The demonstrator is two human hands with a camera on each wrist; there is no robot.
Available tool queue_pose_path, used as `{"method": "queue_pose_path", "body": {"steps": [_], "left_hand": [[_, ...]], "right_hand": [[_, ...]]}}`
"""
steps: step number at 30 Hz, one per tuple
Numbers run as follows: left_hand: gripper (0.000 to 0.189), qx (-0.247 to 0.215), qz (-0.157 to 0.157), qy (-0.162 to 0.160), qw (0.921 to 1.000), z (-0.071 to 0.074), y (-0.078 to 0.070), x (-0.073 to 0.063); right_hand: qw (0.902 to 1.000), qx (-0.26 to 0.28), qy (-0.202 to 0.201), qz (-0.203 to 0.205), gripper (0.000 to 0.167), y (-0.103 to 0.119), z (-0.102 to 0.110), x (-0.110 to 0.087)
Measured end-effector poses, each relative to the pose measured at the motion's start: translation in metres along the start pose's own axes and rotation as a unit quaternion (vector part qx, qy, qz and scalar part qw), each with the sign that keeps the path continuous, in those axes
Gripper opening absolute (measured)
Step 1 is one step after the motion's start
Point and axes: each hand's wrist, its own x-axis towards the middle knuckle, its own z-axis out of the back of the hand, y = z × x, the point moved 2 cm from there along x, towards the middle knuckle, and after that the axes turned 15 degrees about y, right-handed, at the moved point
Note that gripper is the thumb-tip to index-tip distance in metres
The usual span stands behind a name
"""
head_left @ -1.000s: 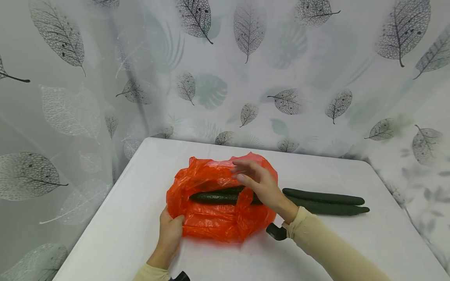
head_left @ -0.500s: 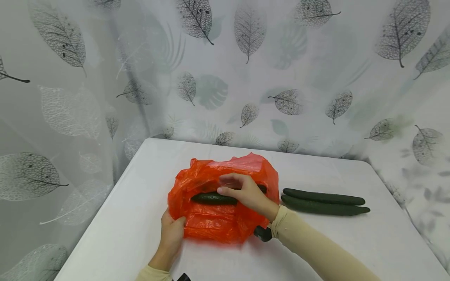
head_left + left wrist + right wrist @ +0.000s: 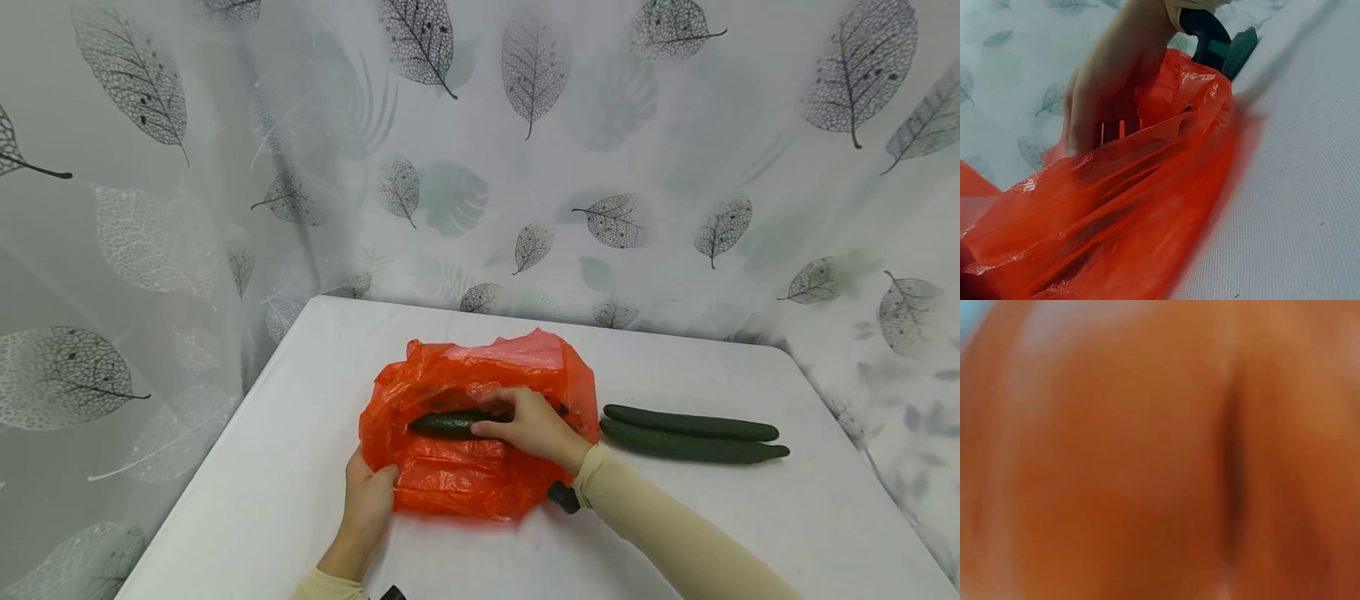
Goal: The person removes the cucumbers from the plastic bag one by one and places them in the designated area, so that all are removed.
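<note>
An orange-red plastic bag (image 3: pixel 450 483) lies on the white table with its mouth spread wide. Inside it a dark green cucumber (image 3: pixel 438 423) is visible, its right part covered by a hand. My right hand (image 3: pixel 531 429) reaches into the mouth and grips this cucumber, thumb on the near side and fingers over the far side. At the bag's left edge my left hand (image 3: pixel 369 500) pinches the plastic, thumb on top. In the left wrist view the bag (image 3: pixel 1147 250) hides the right hand's (image 3: pixel 1113 78) fingertips. Blurred orange fills the right wrist view.
Two long cucumbers, one behind (image 3: pixel 690 422) and one in front (image 3: pixel 693 445), lie side by side on the table (image 3: pixel 247 467) right of the bag. A leaf-patterned curtain (image 3: pixel 480 167) hangs behind the table and along its sides.
My right hand has moved left and down from above the bag's right side, and its fingers have closed on the cucumber. The left hand keeps hold of the bag's edge.
</note>
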Motion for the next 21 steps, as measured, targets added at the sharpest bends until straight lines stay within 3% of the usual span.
{"method": "queue_pose_path", "body": {"steps": [9,21], "left_hand": [[0.057,0.015,0.008,0.005,0.9998,0.0008,-0.0008,-0.0010],[0.058,0.001,-0.001,0.000,1.0000,-0.0007,0.0001,-0.0012]], "right_hand": [[0.9945,-0.089,-0.026,-0.048,0.047,-0.0040,-0.0042,-0.0011],[0.9865,-0.162,-0.015,-0.021,0.029,-0.0066,-0.0102,-0.0023]]}}
